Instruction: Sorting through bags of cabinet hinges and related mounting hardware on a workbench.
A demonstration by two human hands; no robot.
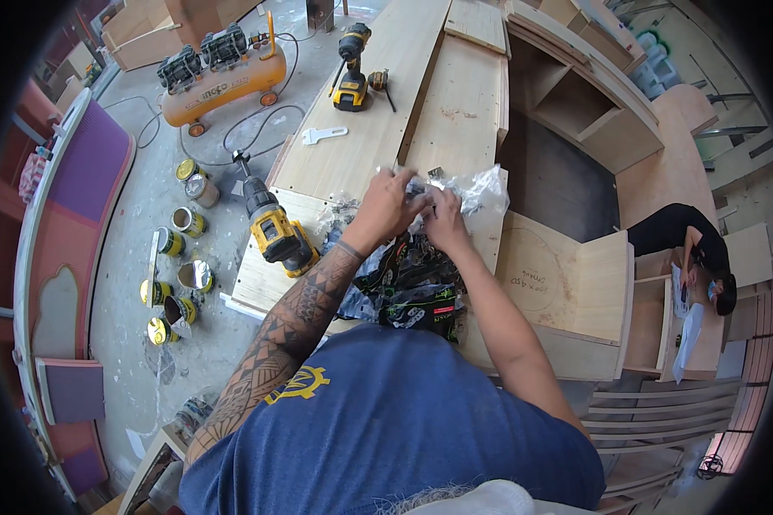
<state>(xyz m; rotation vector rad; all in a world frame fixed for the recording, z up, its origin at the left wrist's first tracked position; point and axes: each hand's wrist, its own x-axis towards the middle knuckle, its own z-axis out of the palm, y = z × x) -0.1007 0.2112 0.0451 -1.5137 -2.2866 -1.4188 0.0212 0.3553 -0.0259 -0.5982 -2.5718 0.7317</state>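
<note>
Both of my hands work close together over the wooden panels, with crumpled clear plastic (484, 190) between and around them. My left hand (386, 206), at the end of a tattooed forearm, has its fingers bent down onto the plastic. Beside it, my right hand (444, 221) pinches the plastic too; the fingertips are partly hidden. Black printed plastic packaging (416, 296) lies bunched just below my hands, against my blue shirt. To the left, a yellow and black drill (276, 236) rests on the panel's edge.
Farther up the panel lie a white flat wrench (325, 136) and a second yellow drill (352, 69). Open paint cans (189, 223) and an orange air compressor (232, 86) stand on the floor at left. A wooden cabinet (567, 94) is at right, where another person (683, 236) bends over.
</note>
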